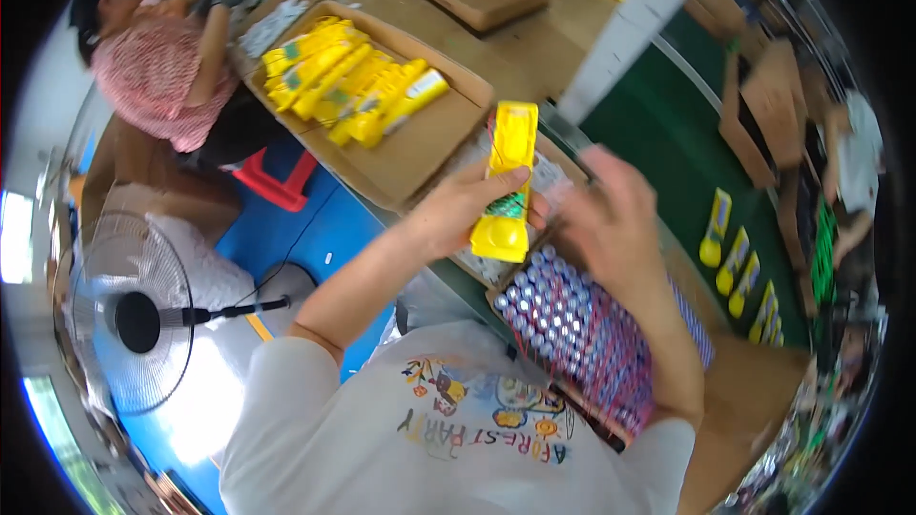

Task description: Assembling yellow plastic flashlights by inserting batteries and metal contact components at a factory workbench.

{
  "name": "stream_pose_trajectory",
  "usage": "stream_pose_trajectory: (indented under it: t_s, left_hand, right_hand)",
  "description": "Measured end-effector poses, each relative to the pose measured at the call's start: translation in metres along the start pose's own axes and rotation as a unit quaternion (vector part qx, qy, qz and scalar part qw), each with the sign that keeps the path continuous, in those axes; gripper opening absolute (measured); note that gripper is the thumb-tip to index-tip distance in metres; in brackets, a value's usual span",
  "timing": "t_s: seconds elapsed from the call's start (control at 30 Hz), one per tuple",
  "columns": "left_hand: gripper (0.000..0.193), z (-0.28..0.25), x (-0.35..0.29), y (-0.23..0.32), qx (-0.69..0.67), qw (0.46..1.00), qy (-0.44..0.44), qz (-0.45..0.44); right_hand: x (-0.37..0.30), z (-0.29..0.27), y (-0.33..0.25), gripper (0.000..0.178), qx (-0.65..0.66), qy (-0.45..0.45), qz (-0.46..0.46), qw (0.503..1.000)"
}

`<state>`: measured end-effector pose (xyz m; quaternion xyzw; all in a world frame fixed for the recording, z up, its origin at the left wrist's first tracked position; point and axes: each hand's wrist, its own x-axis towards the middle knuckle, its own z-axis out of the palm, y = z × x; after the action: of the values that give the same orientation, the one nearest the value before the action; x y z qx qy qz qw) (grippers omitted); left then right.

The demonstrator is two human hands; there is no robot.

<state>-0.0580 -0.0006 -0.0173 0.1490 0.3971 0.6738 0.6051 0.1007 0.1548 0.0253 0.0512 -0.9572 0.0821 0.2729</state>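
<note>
In the head view, the left hand [468, 205] pinches a yellow plastic case [516, 138], thumb on top. The right hand [611, 215] is just beside it, too blurry to tell if it grips anything. Up-left, a cardboard tray [420, 148] has its edge near the grip. A wide green top [649, 124] spreads out right. The right arm hides some batteries [582, 324] below.

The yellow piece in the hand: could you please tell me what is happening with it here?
The person's left hand holds a yellow casing with a green part showing. The right hand, blurred, is near it; whether it holds something is unclear. Silver-ended cylinders stand packed nearby. More casings lie in a cardboard box to the left.
</note>
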Motion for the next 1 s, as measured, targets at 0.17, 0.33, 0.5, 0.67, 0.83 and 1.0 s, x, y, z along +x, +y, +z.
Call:
stream_pose_trajectory:
  t_s: [0.17,0.33,0.5,0.67,0.83,1.0]
  left_hand:
    - [0.047,0.013,-0.004,-0.030,-0.148,0.989,-0.011,-0.008]
    - [0.066,0.035,-0.020,-0.064,0.071,0.993,-0.004,0.098]
    - [0.064,0.038,-0.029,-0.071,0.391,0.879,0.012,0.272]
    - [0.059,0.042,-0.030,-0.067,0.408,0.868,0.008,0.284]
    - [0.043,0.039,-0.029,-0.066,0.354,0.914,0.036,0.197]
    - [0.028,0.033,-0.015,-0.071,0.212,0.964,0.029,0.158]
  right_hand:
    - [-0.034,0.015,-0.009,0.026,0.299,0.006,0.026,0.954]
    - [-0.019,-0.002,-0.041,0.011,0.608,0.032,0.410,0.680]
    - [-0.028,0.013,-0.052,0.015,0.350,0.051,0.352,0.867]
    - [-0.034,0.024,-0.061,0.011,0.360,0.116,0.362,0.852]
    - [-0.038,0.028,-0.064,0.011,0.430,0.169,0.419,0.782]
    - [-0.054,0.047,-0.072,0.013,-0.003,0.115,0.154,0.981]
